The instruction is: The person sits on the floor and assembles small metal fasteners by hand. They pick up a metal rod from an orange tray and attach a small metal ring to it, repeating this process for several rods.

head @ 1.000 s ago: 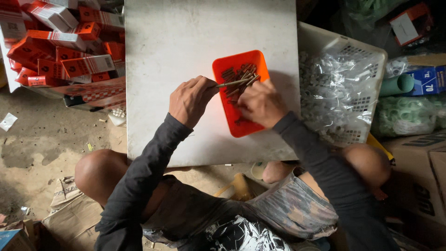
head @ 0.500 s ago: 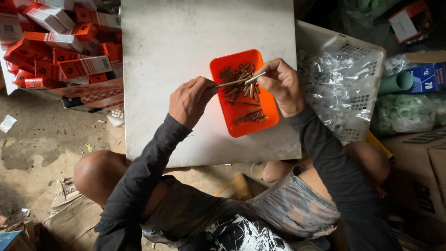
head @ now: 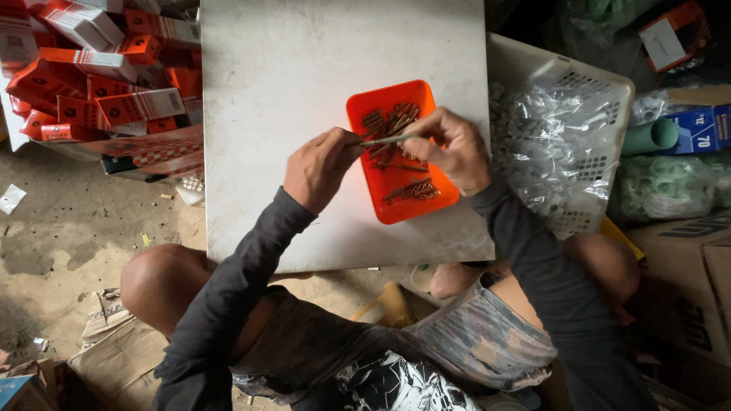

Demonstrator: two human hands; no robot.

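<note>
A: What is the left hand [head: 324,167] doing?

B: Its fingers are curled shut around one end of a thin greenish rod [head: 387,140], pinching it at the tip. The hand hovers over the white board [head: 274,91], just left of the orange tray [head: 358,114].

A: And the right hand [head: 451,148]?

B: It is closed on the other end of the same rod, thumb and fingertips pressed together. This hand sits above the tray, covering its right edge.

A: So where does the rod lie?

B: It is stretched between the two hands, almost level, crossing the tray's upper left part. I cannot tell whether it touches anything in the tray.

A: What is under the right hand?

B: A heap of brownish screws [head: 392,122] lies just beneath and left of the fingers, and a smaller cluster [head: 411,190] lies below the wrist, toward the person.

A: What else lies around the hands?

B: Just beyond the right hand stands a white plastic basket [head: 609,91] full of small clear bags [head: 548,144]. Well apart from the left hand, past the board's far edge, lies a pile of orange and white cartons [head: 99,84].
</note>
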